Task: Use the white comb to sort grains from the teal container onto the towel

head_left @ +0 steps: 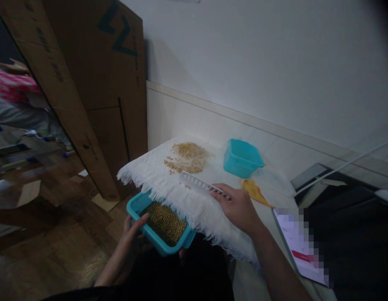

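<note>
My left hand (129, 240) grips the near rim of a teal plastic tub (137, 205) full of yellowish beans (166, 223), held just under the fringed edge of a white cloth (168, 188). My right hand (239, 207) rests on the cloth, closed on a white comb-like strip (196, 182) that points toward a loose pile of beans (186, 157) on the cloth. A second teal tub (242, 158) stands farther back on the cloth.
A yellow-orange scrap (255, 193) lies right of my right hand. A printed sheet (299, 244) and dark equipment (353, 225) with a white cable (344, 166) sit at right. Tall cardboard boxes (96, 83) lean at left on wooden flooring (55, 234).
</note>
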### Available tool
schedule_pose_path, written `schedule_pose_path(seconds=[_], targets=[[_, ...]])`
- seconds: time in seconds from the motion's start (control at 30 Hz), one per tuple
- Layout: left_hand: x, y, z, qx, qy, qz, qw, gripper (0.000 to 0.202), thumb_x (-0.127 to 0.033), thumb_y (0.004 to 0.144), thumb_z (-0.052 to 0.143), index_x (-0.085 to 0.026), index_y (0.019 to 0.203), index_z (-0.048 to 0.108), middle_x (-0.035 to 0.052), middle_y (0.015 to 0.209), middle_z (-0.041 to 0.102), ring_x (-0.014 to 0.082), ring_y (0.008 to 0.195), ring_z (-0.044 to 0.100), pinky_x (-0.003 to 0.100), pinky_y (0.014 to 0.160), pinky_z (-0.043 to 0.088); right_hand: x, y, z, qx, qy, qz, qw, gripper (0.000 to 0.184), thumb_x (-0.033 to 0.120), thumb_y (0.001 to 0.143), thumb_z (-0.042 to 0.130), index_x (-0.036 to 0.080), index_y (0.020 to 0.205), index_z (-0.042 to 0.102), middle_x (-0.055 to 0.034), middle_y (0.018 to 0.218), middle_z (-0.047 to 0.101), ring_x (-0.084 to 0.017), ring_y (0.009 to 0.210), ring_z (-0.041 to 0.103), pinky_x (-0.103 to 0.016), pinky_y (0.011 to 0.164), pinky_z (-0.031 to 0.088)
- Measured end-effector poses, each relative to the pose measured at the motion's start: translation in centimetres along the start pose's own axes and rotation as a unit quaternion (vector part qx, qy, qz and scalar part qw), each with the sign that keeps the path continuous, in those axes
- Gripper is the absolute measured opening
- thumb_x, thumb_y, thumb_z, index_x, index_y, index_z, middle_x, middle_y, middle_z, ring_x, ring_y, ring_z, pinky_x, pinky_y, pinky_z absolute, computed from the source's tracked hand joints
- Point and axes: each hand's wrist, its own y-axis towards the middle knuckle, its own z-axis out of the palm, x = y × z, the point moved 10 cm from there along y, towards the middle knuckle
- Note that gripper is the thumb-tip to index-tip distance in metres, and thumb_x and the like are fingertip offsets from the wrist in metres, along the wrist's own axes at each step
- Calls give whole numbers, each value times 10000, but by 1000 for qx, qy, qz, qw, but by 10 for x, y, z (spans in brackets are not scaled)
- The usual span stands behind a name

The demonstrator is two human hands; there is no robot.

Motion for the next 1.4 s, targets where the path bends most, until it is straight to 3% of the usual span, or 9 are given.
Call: schedule_pose_path(seconds=[0.17, 0.27, 0.33, 0.47, 0.6, 0.77, 1.03, 1.2, 1.4], targets=[[0, -3, 1, -8, 8, 1, 1000, 981, -547, 855, 927, -393, 1635, 352, 113, 1225, 711, 283, 889, 822, 480, 819, 711, 59, -35, 9, -25, -61, -141, 988, 301, 150, 1079, 574, 158, 1178, 858, -101, 976, 908, -204, 687, 848, -253, 655, 648], [-2, -3, 0, -9, -1, 9, 1000, 1008, -560, 827, 947, -404, 1639, 369, 116, 1261, 713, 296, 887, 834, 509, 834, 714, 74, -38, 7, -25, -49, -152, 987, 297, 168, 1104, 560, 157, 1136, 855, -93, 945, 904, -189, 665, 841, -237, 634, 637], [-3, -3, -3, -13, -4, 5, 1000, 1016, -550, 826, 951, -408, 1645, 367, 121, 1276, 710, 305, 897, 838, 518, 838, 715, 69, -30, -2, -55, -42, -123, 990, 272, 195, 1099, 586, 167, 1089, 856, -86, 917, 899, -188, 656, 837, -232, 627, 629], [-8, -4, -5, -12, -1, 10, 1000, 998, -520, 824, 964, -382, 1627, 389, 121, 1238, 723, 311, 912, 841, 493, 832, 718, 38, -7, -15, -128, -48, -46, 990, 236, 267, 1061, 638, 184, 1054, 859, -64, 817, 872, -206, 604, 810, -249, 584, 604], [-13, -7, -5, -16, 2, 17, 1000, 890, -497, 876, 923, -362, 1587, 405, 123, 1217, 726, 299, 877, 843, 454, 782, 716, 12, 12, -4, -121, -87, -23, 989, 268, 270, 1028, 617, 190, 1057, 870, -68, 771, 858, -216, 542, 769, -273, 554, 574], [-16, -10, -3, -9, 7, 20, 1000, 895, -520, 873, 917, -361, 1586, 400, 128, 1241, 735, 313, 904, 854, 429, 752, 710, -1, 17, 10, -92, -109, -20, 990, 277, 269, 1009, 617, 201, 1087, 874, -76, 796, 863, -220, 548, 762, -279, 581, 568], [-15, -9, -3, -3, 5, 21, 1000, 992, -573, 816, 956, -365, 1607, 393, 132, 1222, 749, 330, 930, 849, 480, 817, 709, 2, 26, 17, -54, -114, -26, 992, 278, 255, 1005, 615, 197, 1100, 870, -73, 785, 859, -217, 570, 771, -273, 584, 552], [-16, -11, -3, -2, 10, 18, 1000, 1033, -590, 814, 954, -364, 1633, 368, 135, 1220, 753, 332, 942, 842, 476, 832, 702, 11, 23, 11, -64, -113, -26, 991, 274, 269, 1004, 610, 185, 1071, 861, -75, 774, 854, -230, 602, 791, -276, 578, 552], [-21, -16, -1, 0, 9, 25, 1000, 962, -585, 840, 931, -368, 1612, 400, 144, 1311, 726, 334, 980, 842, 472, 842, 705, 20, 17, 8, -60, -100, -21, 993, 275, 287, 1012, 613, 184, 1065, 863, -48, 695, 813, -205, 519, 731, -263, 554, 543]])
